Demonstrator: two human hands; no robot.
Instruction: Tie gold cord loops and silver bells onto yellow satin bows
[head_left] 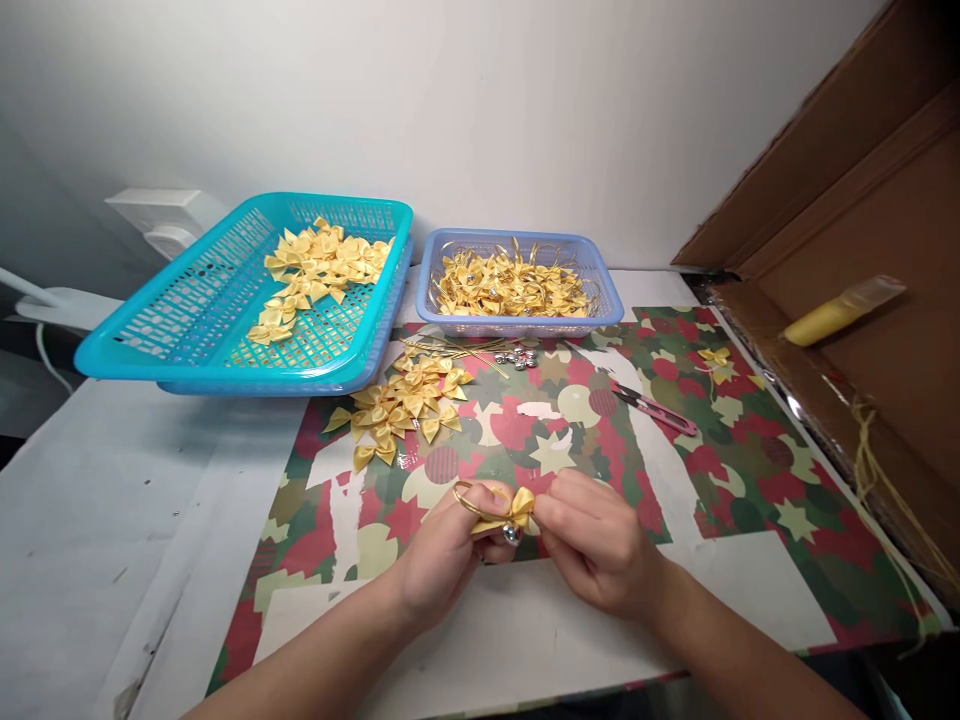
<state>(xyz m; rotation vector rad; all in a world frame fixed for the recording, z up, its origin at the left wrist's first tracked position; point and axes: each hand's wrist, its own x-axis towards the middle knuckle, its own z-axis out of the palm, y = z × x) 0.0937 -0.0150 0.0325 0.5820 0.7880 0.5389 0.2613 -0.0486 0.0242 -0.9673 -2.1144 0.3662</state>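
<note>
My left hand (442, 555) and my right hand (596, 540) meet over the patterned paper mat (750, 480), near the table's front edge. Both pinch one small gold satin bow (520, 508) with a gold cord loop (472, 497) and a tiny silver bell (511, 534) hanging under it. The left fingers close on the loop side, the right fingertips on the bow's right side. A pile of loose gold bows (405, 405) lies on the mat just beyond my hands.
A turquoise basket (187, 330) with plain gold bows sits at back left. A pale blue basket (600, 290) holds bows with cords. Silver bells (516, 357), gold cords (457, 348), pink thread snips (652, 408), a stray bow (715, 357) lie about. A brown cardboard box (862, 200) stands right.
</note>
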